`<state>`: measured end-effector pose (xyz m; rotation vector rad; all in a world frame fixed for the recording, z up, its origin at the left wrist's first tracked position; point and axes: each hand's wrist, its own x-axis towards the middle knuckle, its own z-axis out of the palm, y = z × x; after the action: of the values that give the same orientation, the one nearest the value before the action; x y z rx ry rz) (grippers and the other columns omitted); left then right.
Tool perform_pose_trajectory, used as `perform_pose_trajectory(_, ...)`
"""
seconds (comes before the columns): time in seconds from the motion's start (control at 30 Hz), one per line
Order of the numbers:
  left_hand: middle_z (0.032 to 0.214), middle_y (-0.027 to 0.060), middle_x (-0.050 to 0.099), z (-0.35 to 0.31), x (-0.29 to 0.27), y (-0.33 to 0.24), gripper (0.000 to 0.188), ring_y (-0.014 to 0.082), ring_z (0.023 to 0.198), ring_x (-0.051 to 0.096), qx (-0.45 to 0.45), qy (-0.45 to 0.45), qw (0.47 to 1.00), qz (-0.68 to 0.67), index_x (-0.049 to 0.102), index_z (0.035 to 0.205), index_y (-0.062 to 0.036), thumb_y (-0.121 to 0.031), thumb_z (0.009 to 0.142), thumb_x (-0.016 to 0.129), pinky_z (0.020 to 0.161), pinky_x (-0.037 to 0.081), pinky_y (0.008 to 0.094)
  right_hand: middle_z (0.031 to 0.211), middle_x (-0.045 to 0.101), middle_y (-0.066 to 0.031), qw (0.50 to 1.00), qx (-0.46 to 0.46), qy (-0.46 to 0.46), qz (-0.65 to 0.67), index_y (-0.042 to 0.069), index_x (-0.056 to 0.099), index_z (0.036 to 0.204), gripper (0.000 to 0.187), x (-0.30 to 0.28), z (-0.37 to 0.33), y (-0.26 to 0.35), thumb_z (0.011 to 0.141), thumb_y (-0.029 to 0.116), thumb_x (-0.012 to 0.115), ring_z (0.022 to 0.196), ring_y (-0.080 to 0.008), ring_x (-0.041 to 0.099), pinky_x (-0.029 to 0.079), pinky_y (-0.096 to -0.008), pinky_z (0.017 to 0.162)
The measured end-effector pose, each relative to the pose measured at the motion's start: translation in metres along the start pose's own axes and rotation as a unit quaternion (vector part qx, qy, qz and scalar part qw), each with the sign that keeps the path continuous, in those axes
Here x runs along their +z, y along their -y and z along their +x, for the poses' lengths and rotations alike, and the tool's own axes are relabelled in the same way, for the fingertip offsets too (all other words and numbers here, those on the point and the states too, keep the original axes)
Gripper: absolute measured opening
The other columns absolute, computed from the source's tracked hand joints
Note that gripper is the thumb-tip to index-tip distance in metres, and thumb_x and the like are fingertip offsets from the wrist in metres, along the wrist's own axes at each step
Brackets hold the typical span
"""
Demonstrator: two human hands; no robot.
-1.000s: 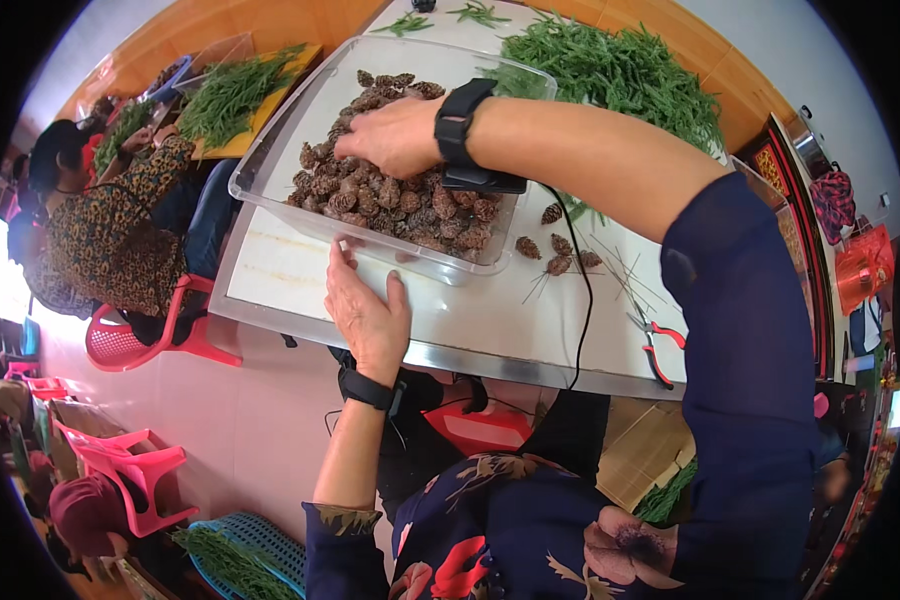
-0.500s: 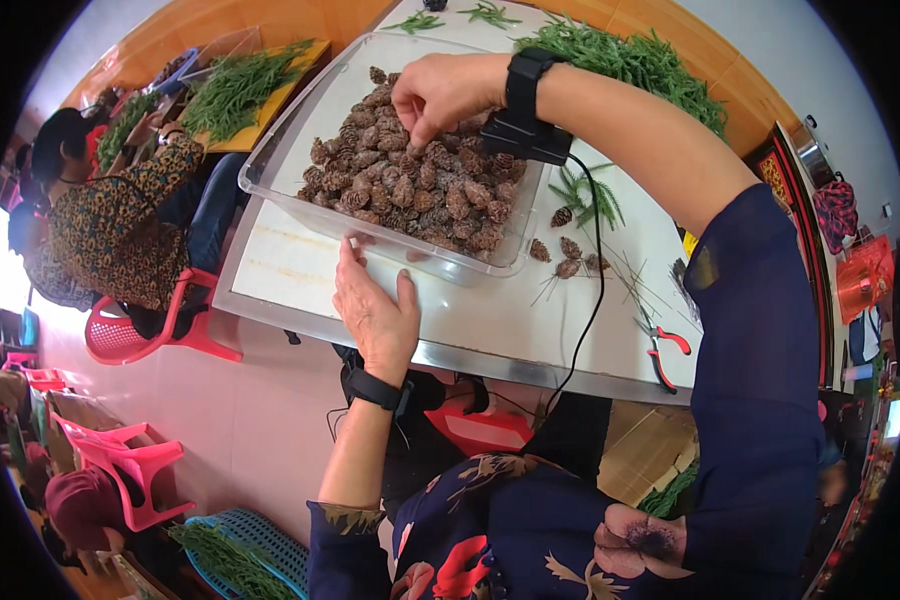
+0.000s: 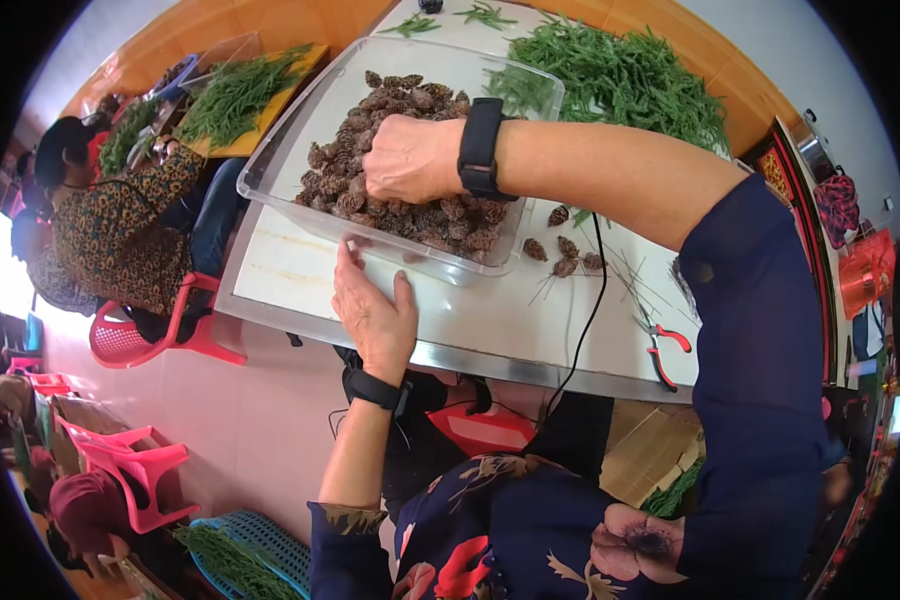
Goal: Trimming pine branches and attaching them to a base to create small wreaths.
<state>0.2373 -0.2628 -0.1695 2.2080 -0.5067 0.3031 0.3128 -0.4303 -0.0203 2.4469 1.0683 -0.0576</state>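
Observation:
A clear plastic bin [image 3: 315,208] on the white table holds a heap of brown pine cones [image 3: 432,225]. My right hand [image 3: 410,160] is down in the heap, its fingers curled; the fingertips and anything between them are hidden by the back of the hand. Against the bin's near wall rests my left hand [image 3: 375,318], fingers stretched out and thumb apart, holding nothing. Right of the bin lie several loose pine cones [image 3: 565,266], some with thin wires [image 3: 635,285]. Red-handled pliers [image 3: 660,345] lie near the table's front edge.
Green artificial sprigs [image 3: 620,80] are piled at the table's back right. A black cable [image 3: 590,320] hangs from my right arm across the table edge. To the left, another person [image 3: 120,225] sits on a red plastic chair [image 3: 175,320]. A blue basket [image 3: 260,545] of greenery stands on the floor.
My right hand has moved left and nearer, turning so its back faces up and its fingers drop among the pine cones. My left hand has stayed by the bin.

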Motion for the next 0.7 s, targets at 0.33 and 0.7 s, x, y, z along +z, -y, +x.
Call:
perform_pose_trajectory(0.33,0.128,0.0198,0.050,0.000,0.001,0.003,0.079,0.0318,0.120,0.049,-0.003,0.008,1.000,-0.003,0.024,0.145,0.0057,-0.012,0.080,0.067,0.102,0.032,0.0457,0.087,0.063,-0.0057,0.944,0.245,-0.149,0.164,0.009,0.070,0.097,0.019,-0.026,-0.130,-0.035,0.084,0.021,0.067,0.083,-0.0266,0.063,0.050,-0.0394,0.070)
perform_pose_trajectory(0.7,0.132,0.0201,0.048,-0.002,0.001,0.001,0.079,0.0329,0.123,0.047,0.005,0.008,1.000,-0.003,0.024,0.146,0.0043,-0.011,0.080,0.067,0.103,0.032,0.0461,0.081,0.061,-0.0077,0.817,0.411,-0.174,0.366,0.000,0.071,0.099,0.021,-0.004,-0.240,0.008,0.081,0.011,0.071,0.073,-0.0159,0.059,0.046,-0.0281,0.067)
